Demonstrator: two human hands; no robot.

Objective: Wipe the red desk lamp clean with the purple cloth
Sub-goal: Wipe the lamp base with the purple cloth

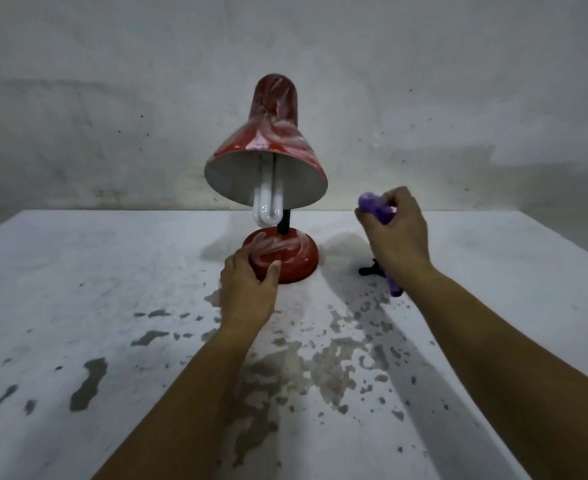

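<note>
The red desk lamp [273, 136] stands upright in the middle of the white table, its shade and round base [294, 258] streaked with whitish smears. A white bulb [267, 206] hangs out of the shade. My left hand [247, 289] grips the near left edge of the base, thumb on top. My right hand [394, 233] is raised to the right of the lamp, level with the shade's lower rim and apart from it. It holds the bunched purple cloth [375, 207]; a tail of the cloth [394, 285] hangs below my wrist.
The white table [112, 271] has patches of flaked paint near me. A small black object [372, 268], partly hidden by my right wrist, lies on the table right of the lamp base. A stained grey wall [112, 98] rises right behind the table.
</note>
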